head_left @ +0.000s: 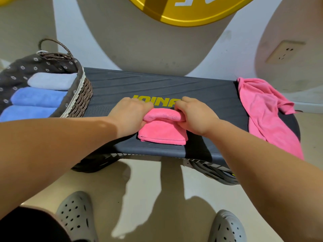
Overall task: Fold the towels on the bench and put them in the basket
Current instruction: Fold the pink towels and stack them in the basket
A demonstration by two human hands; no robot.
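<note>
At the middle of the worktop (pixel 157 84), a half-folded pink towel (pixel 162 131) is gripped at its raised far fold by the left hand (pixel 130 113) and right hand (pixel 194 116), fingers curled round the cloth. A loosened grip could let the fold spring open before the basket (pixel 82 100) is reached. Partly covered yellow lettering (pixel 157 100) appears to read "JOINF".

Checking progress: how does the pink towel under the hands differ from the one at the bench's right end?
The centre towel is folded small and gripped by left hand and right hand; the right-end towel is unfolded, crumpled, untouched, hanging over the bench edge. Both are pink.
</note>
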